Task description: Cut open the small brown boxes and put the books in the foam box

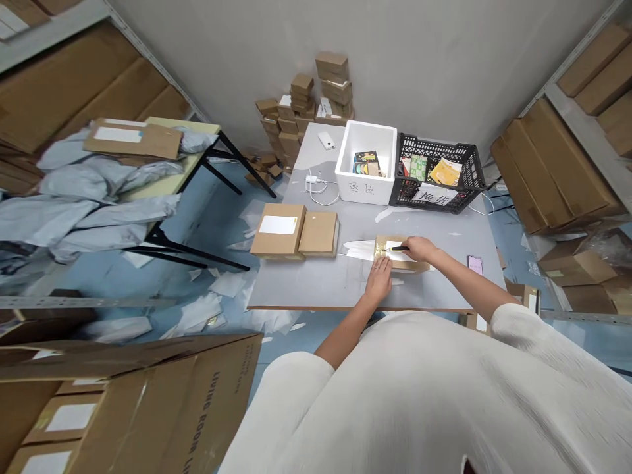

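Observation:
A small cardboard box (pixel 413 264) with a white label lies on the grey table in front of me. My right hand (pixel 421 249) is closed around a utility knife (pixel 399 248), slim with a black handle. Its tip points left, over the tape at the left end of the box. My left hand (pixel 379 279) rests on the near left corner of that box, its fingers stretched out and holding nothing. To the left, a labelled cardboard box (pixel 279 245) and a smaller plain box (pixel 317 233) stand side by side.
On the table (pixel 296 289) stand a white foam box (pixel 365 191) and a black crate (pixel 437 197) with packets inside. A white phone (pixel 326 140), a cable and a pink-screened phone (pixel 474 265) lie there too. Grey bags (pixel 93 178) cover the left table; stacked cartons (pixel 340 92) stand behind.

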The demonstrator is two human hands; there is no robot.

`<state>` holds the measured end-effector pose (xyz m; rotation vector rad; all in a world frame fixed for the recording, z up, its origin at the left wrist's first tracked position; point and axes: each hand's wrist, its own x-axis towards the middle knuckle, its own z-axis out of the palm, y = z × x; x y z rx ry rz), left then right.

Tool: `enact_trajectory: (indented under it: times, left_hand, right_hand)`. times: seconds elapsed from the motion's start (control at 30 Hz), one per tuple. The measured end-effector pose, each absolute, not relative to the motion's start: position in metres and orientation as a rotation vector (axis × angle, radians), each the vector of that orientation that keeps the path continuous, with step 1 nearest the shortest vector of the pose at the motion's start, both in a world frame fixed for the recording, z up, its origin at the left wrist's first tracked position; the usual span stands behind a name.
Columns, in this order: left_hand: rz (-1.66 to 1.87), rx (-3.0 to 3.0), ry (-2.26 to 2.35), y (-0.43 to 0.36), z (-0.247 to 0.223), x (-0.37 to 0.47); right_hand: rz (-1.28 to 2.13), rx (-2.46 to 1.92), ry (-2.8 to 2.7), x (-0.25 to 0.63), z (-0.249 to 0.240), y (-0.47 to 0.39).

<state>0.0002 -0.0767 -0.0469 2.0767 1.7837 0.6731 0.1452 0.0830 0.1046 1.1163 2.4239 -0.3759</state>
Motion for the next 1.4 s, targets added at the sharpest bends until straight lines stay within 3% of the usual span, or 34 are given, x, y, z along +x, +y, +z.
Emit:
enact_trajectory:
  times: [0.3, 0.77, 0.97, 1.4]
  left_hand:
    - [0.631, 2.084, 1.815, -0.077, -0.044, 0.000]
    - [0.596, 2.049, 1.930, -0.072, -0.030, 0.007]
    - [0.373, 2.012, 2.051, -0.061, -0.008, 0.016]
    - [0.023, 2.086, 1.768, 0.018, 0.014, 0.055]
  right_hand:
    - [-0.382, 1.161, 2.436, 0.167, 0.096, 0.092]
    - [-0.492, 1.455, 2.306, 0.306, 0.101, 0.106]
    - [-0.453, 1.449, 2.275, 0.342, 0.104, 0.102]
    - [-1.293, 1.811, 2.454, 0.382, 0.043, 0.063]
